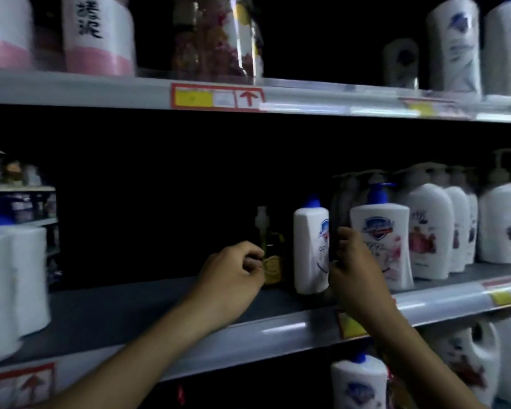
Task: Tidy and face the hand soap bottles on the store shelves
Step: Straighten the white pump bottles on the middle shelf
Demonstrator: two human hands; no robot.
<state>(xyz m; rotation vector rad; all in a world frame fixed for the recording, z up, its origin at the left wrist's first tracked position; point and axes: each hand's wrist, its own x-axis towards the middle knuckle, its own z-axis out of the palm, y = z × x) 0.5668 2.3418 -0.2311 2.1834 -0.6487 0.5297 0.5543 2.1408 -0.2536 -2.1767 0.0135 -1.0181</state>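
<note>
On the dim middle shelf (148,308), my left hand (233,273) hovers with curled fingers beside a small pump bottle (270,261) that has a yellow base. I cannot tell whether the hand touches the bottle. A white bottle with a blue cap (310,249) stands turned sideways to its right. My right hand (354,267) is curled round a dark pump bottle (341,202) wedged between that one and a front-facing white soap bottle with a blue pump (387,240). The hand hides the dark bottle's lower body.
A row of white pump bottles (434,228) fills the shelf's right end. White packs (15,278) sit at its left end. Large bottles (98,33) line the shelf above. More soap bottles (357,385) stand on the shelf below.
</note>
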